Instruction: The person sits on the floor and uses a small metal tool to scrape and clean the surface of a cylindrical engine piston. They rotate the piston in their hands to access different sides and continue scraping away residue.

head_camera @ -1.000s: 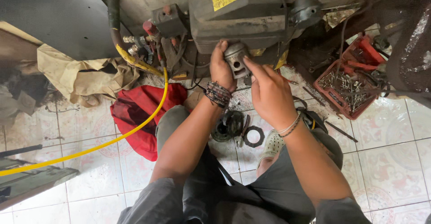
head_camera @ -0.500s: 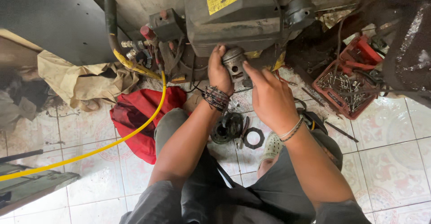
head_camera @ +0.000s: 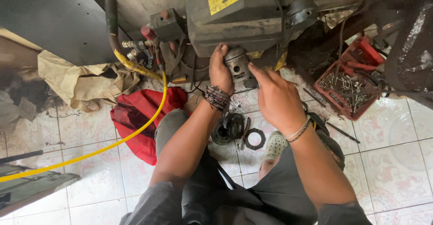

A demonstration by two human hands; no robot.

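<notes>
We hold the gray metal piston (head_camera: 237, 64) at the base of the dark machine body (head_camera: 234, 22). Our left hand (head_camera: 220, 71) wraps its grip against the piston's left side, fingers curled around it. Our right hand (head_camera: 276, 97) reaches in from the right, index finger touching the piston, the grip half spread. A black ring (head_camera: 255, 139) lies on the floor tiles (head_camera: 397, 162) below.

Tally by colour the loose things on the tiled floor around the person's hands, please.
Red: 2, the red cloth and the red parts tray.
Yellow: 1, the yellow hose.
Black: 2, the black ring and the round black part.
Beige: 1, the beige cloth.
Total: 6.
</notes>
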